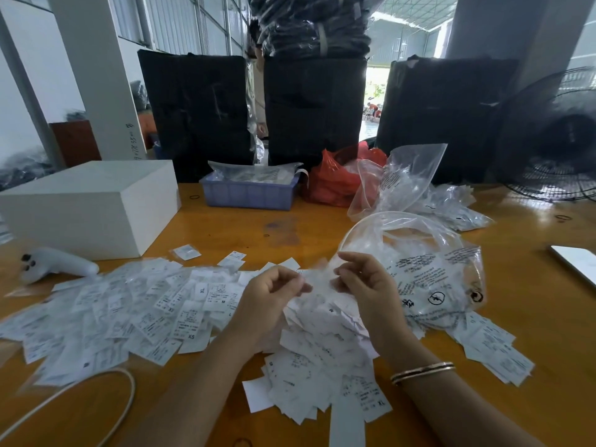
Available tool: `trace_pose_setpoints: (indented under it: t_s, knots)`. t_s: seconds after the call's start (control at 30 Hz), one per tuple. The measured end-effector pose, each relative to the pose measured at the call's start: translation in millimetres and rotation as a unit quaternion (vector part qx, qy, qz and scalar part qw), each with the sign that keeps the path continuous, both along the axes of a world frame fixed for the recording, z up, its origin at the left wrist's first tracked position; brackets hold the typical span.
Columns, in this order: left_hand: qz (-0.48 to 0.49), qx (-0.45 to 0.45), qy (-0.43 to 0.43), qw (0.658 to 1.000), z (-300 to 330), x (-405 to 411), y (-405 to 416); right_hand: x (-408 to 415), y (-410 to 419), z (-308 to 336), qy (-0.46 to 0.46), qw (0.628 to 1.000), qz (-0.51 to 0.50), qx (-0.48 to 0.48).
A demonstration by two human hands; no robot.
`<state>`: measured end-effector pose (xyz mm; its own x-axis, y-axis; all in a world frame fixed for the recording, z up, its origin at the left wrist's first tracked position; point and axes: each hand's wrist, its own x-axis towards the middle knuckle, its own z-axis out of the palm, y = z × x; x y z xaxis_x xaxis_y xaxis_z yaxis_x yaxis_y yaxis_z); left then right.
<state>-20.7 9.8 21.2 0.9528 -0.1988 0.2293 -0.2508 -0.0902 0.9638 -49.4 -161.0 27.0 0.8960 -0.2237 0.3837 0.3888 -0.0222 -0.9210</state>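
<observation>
A wide heap of white printed size labels (154,311) covers the front of the orange table (245,230). Over the heap my left hand (267,301) and my right hand (364,285) face each other, fingers curled, each pinching one end of a small clear plastic sleeve (317,279) stretched between them. What is inside the sleeve is too blurred to tell. A large clear printed plastic bag (432,272) stands open just behind and to the right of my right hand, resting on more labels.
A white box (93,201) and a white controller (54,264) lie at left. A blue tray (250,191), a red bag (335,179) and clear bags (409,185) sit behind. Black bundles (196,114) stand at the back, a fan (554,137) and a phone (577,262) at right, a white cable (96,391) at front left.
</observation>
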Motion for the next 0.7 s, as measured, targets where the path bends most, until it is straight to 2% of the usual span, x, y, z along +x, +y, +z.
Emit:
trace_pose_setpoints:
  t_s: [0.07, 0.17, 0.3, 0.43, 0.63, 0.7]
  knots:
    - [0.048, -0.034, 0.011, 0.998, 1, 3, 2, 1, -4, -1, -0.003, 0.987, -0.068, -0.143]
    - [0.106, -0.081, 0.036, 0.990, 2, 4, 5, 2, -3, -5, -0.006, 0.917, -0.083, -0.391]
    - [0.144, -0.097, 0.052, 0.983, 0, 9, 8, 3, 7, -12, 0.054, 0.820, -0.038, -0.568]
    - [0.151, -0.100, 0.054, 0.982, -1, 11, 9, 2, 11, -14, 0.044, 0.792, -0.030, -0.608]
    - [0.151, -0.134, 0.063, 0.977, -1, 10, 7, 1, 13, -11, 0.013, 0.785, -0.035, -0.619]
    - [0.166, -0.112, 0.046, 0.979, 1, 9, 8, 1, 12, -11, 0.008, 0.783, -0.037, -0.621]
